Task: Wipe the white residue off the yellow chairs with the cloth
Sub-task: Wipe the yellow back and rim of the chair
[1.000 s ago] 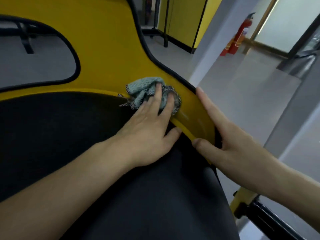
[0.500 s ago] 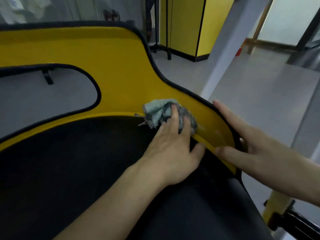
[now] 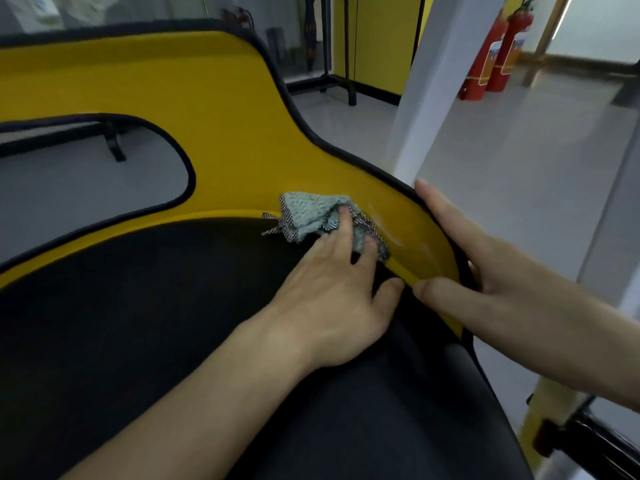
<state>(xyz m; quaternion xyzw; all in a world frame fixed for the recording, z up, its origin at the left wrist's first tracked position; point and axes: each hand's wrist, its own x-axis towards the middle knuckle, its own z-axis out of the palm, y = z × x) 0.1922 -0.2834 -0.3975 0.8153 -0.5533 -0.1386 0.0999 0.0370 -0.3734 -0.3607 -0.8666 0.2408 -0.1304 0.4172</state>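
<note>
Pale teal terry with a checked hem: the cloth (image 3: 311, 216), bunched into a wad on the inner face of the yellow chair (image 3: 207, 133), low on the shell where it curves round to the side rim. Soft and light, with no shape of its own. Judged to skate on the glossy shell unless pressed flat; loose corners trail off it. Best worked under flat fingers, not pinched.

Left hand (image 3: 332, 299): fingers near straight, laid over the wad and pressing it to the shell, thumb out to the side, heel on the chair's black seat pad (image 3: 138, 323).

White residue (image 3: 381, 223): faint pale streaks on the shell just rim-side of the cloth, between it and the right hand (image 3: 485, 271). Judged not yet wiped; thin, probably needs firm rubbing.

Right hand: clasps the chair's side rim, thumb on the yellow inner face, fingers along the black-edged outer side. Shell looks rigid and smooth, so the rim is the sound place to steady it.

Beyond the chair: a white pillar (image 3: 440, 81), with two red fire extinguishers (image 3: 491, 57) past it.
</note>
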